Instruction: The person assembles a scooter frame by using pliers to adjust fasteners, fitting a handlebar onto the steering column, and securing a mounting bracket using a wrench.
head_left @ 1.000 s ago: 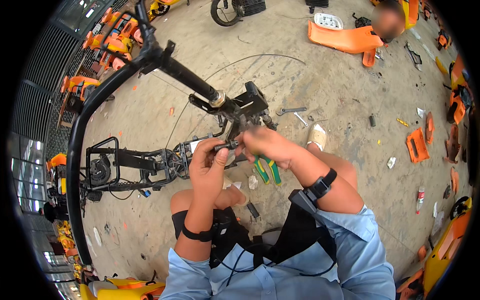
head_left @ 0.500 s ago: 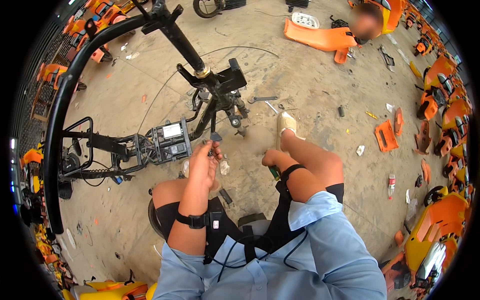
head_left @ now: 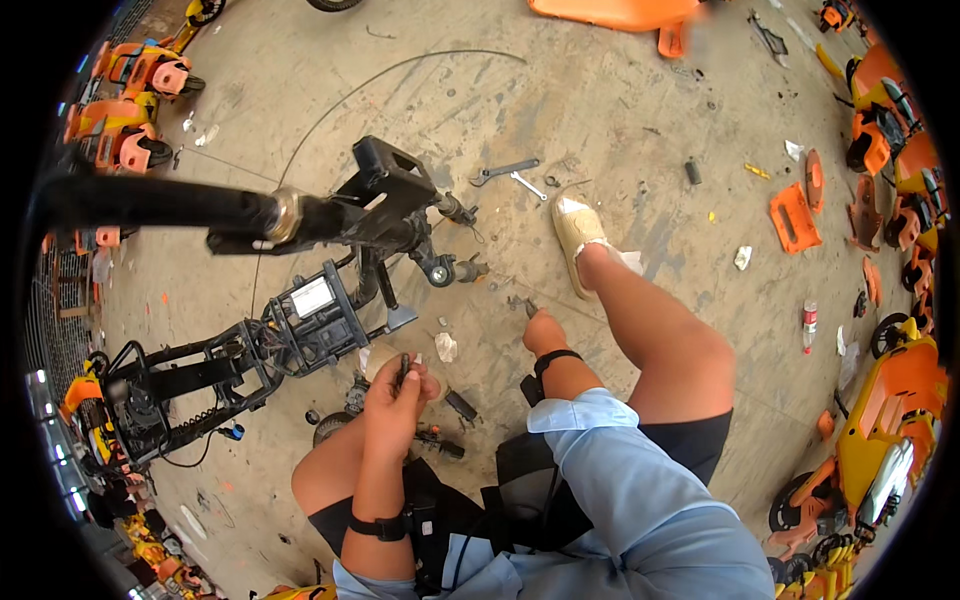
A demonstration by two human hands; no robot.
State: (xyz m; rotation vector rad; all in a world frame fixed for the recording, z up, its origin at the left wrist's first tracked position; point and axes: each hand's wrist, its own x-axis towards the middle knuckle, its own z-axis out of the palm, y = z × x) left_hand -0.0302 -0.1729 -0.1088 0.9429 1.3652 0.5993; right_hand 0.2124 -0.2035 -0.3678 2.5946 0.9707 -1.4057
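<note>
My left hand (head_left: 393,390) is closed around a small dark piece (head_left: 403,370), too small to name, just in front of the black scooter frame (head_left: 335,222). My right hand (head_left: 543,334) hangs low over the floor between my legs, its fingers wrapped around a hand tool whose grey metal tip (head_left: 530,309) pokes out beyond them. The rest of that tool is hidden by the hand. The frame leans in from the left, with a labelled box (head_left: 312,297) set among its wiring.
On the concrete lie an adjustable wrench (head_left: 505,171), a smaller spanner (head_left: 528,187), a black cylinder (head_left: 461,404) and orange plastic panels (head_left: 796,218). A plastic bottle (head_left: 809,327) stands or lies at the right. Orange and yellow scooters (head_left: 890,420) line both sides.
The view has tipped down and shifted, so the frame's tube looms nearer at left. Both hands have turned; the green handle below my right hand is now hidden, and a grey tip shows.
</note>
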